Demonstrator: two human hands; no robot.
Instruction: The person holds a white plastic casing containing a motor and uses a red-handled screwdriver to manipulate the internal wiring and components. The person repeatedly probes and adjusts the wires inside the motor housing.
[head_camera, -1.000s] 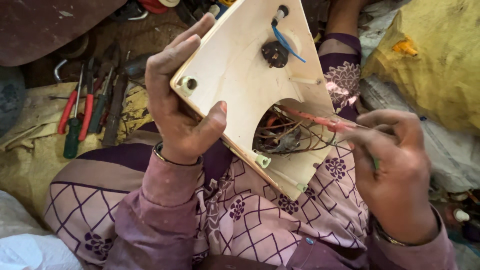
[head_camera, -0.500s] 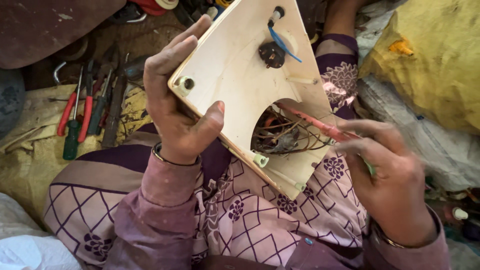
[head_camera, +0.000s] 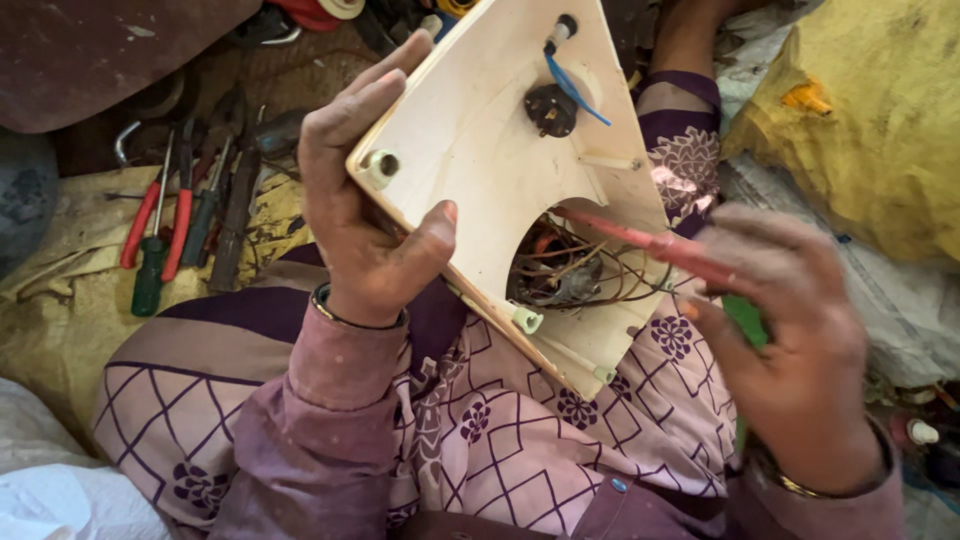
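Note:
My left hand (head_camera: 360, 205) grips the left edge of a cream plastic housing panel (head_camera: 480, 140), thumb on its face, holding it tilted over my lap. A black knob socket (head_camera: 550, 108) with a blue wire (head_camera: 572, 88) sits near the panel's top. Through a curved cut-out, a tangle of thin wires and a motor part (head_camera: 560, 275) shows. My right hand (head_camera: 790, 350) holds a red-shafted, green-handled screwdriver (head_camera: 650, 240), its tip reaching into the cut-out above the wires.
Red-handled pliers (head_camera: 165, 225), a green-handled screwdriver (head_camera: 150, 275) and other hand tools lie on a yellowish cloth (head_camera: 60, 320) at the left. A yellow sack (head_camera: 870, 130) sits at the right. Patterned purple fabric (head_camera: 500, 440) covers my lap.
My right hand has shifted slightly, keeping the screwdriver tip in the cut-out. The panel stays held in my left hand, nearly unmoved.

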